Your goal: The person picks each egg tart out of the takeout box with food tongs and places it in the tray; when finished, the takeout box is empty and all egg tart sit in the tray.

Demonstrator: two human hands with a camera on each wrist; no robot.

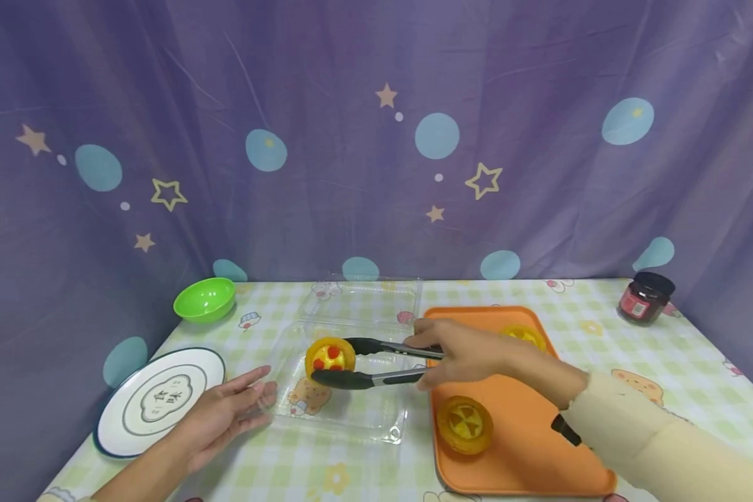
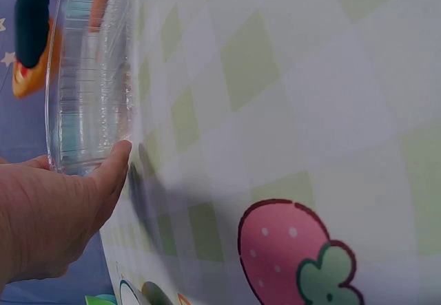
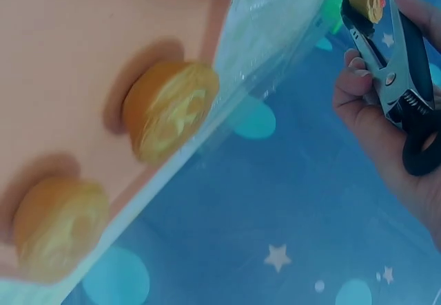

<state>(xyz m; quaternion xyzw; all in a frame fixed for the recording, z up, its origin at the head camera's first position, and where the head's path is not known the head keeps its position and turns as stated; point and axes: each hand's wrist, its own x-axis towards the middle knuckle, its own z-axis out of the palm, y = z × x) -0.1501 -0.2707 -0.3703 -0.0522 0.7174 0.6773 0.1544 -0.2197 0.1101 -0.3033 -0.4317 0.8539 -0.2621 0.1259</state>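
Observation:
My right hand holds a pair of black-tipped metal tongs. Between the tong tips is an egg tart with red pieces on top, raised over the base of a clear plastic clamshell box. The box's lid lies folded back behind it. At the box's left side, my left hand has its fingers extended against the wall. Plain yellow tarts sit on an orange tray to the right, partly under my right forearm; several show in the right wrist view.
A white plate with a dark rim lies left of my left hand. Behind it stands a green bowl. A dark jar with a black lid is at the far right. Checked cloth covers the table, and a purple curtain hangs behind.

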